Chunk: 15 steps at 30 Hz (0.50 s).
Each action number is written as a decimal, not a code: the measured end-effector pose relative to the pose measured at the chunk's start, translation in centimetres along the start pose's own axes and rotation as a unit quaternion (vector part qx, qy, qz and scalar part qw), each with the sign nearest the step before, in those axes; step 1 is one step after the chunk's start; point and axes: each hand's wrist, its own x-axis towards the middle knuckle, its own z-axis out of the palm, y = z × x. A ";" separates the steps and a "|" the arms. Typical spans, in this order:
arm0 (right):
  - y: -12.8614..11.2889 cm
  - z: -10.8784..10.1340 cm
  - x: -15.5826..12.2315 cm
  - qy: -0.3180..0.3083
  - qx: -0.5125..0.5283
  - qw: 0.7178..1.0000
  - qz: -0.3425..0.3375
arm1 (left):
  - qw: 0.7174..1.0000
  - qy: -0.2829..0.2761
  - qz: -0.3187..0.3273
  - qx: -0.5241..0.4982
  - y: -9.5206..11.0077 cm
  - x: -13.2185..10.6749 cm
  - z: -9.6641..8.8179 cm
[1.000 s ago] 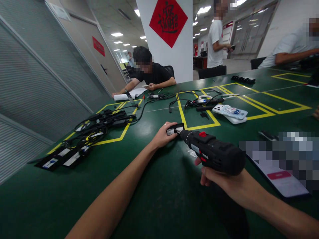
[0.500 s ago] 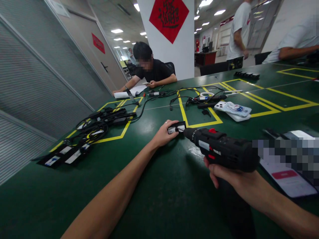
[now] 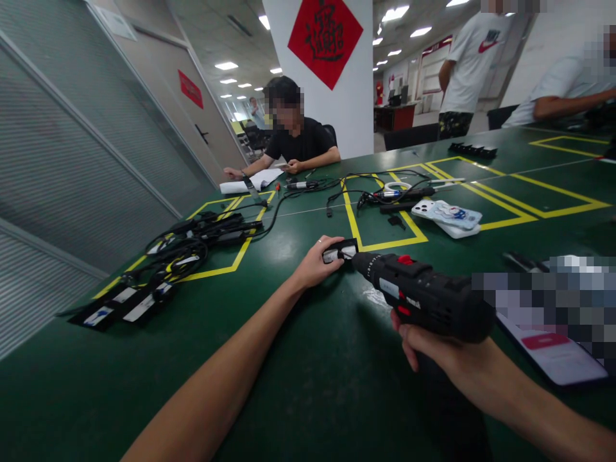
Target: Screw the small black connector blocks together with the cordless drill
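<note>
My right hand (image 3: 426,343) is wrapped round the handle of a black cordless drill (image 3: 428,295) with red switches. The drill points left and away from me, its chuck close to a small black block (image 3: 350,247) with a whitish label or face. My left hand (image 3: 318,262), a ring on one finger, grips that block from the left and holds it at the green table (image 3: 298,359). The drill's tip meets or nearly meets the block; whether it touches I cannot tell.
Black cables and labelled devices (image 3: 192,244) lie in a heap at the left. Beyond the block are more cables, a white tape roll (image 3: 397,187) and a phone in a patterned case (image 3: 447,215). Another phone (image 3: 553,346) lies at the right. A person (image 3: 301,138) sits across the table.
The drill and both hands hold nearly the same pose against the block. The view has shifted slightly. The standing person at the back right has turned.
</note>
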 end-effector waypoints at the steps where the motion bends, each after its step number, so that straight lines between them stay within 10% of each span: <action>1: -0.1 0.0 0.0 0.003 -0.005 1.000 0.003 | 1.000 0.000 0.000 0.000 0.1 0.0 0.0; 15: -0.5 0.4 -0.2 0.015 -0.010 1.000 0.013 | 1.000 0.000 -0.003 0.001 0.1 0.0 0.1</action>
